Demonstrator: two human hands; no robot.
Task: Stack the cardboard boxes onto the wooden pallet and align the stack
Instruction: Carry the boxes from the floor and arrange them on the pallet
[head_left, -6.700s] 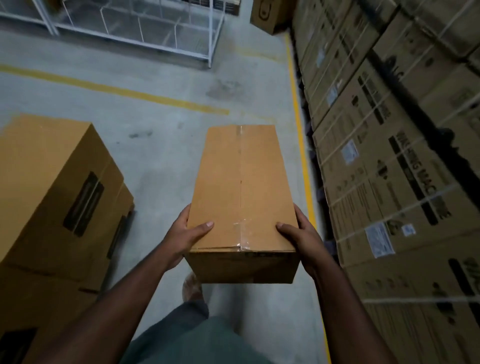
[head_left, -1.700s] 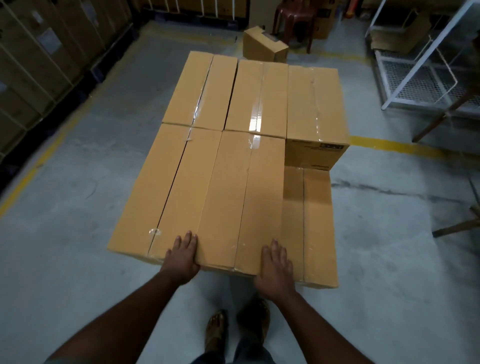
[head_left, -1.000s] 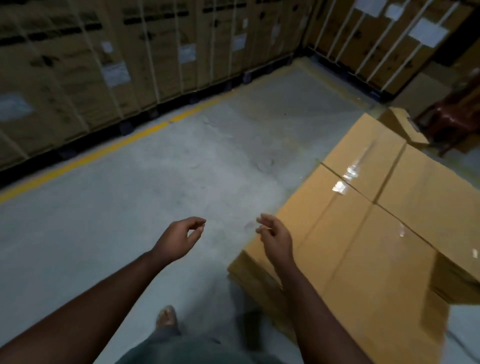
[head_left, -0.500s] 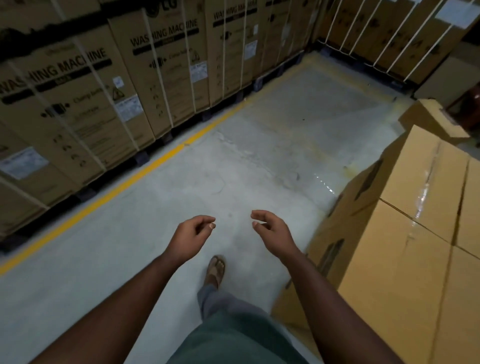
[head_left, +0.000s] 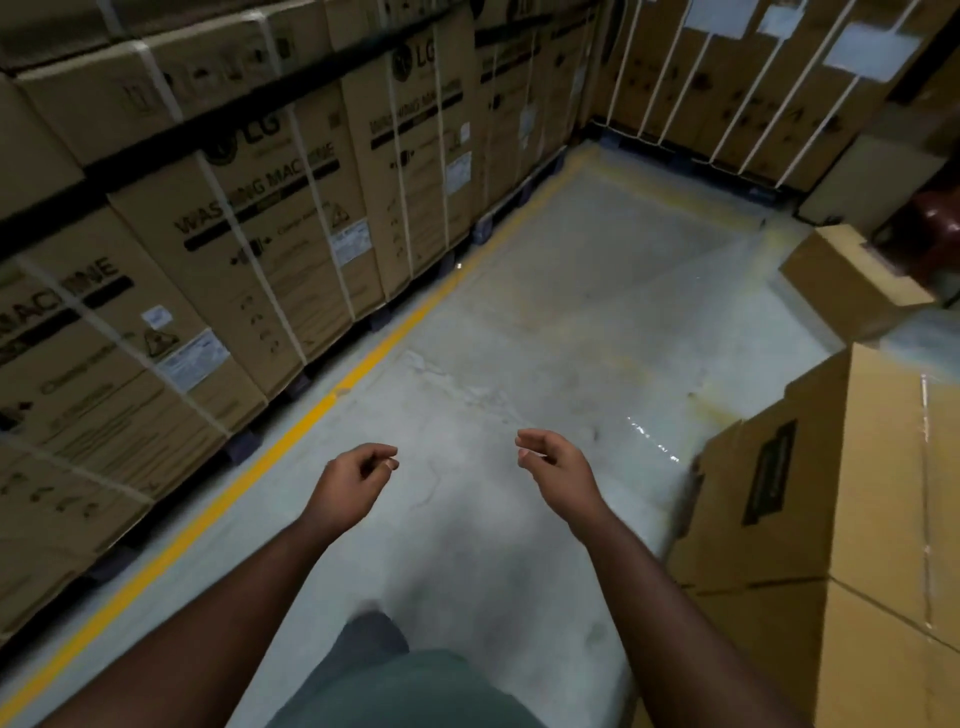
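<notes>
A wall of strapped washing machine cartons (head_left: 260, 249) is seen along the left, edged by a yellow floor line (head_left: 270, 457). Over bare concrete, the left hand (head_left: 349, 486) and right hand (head_left: 557, 470) are held apart, fingers loosely curled, nothing gripped. The stack of cardboard boxes (head_left: 841, 519) is seen at the right edge, just beside the right forearm; the wooden pallet is hidden. A smaller box (head_left: 852, 283) lies beyond. The stack's corner could be clipped in passing and its alignment lost
</notes>
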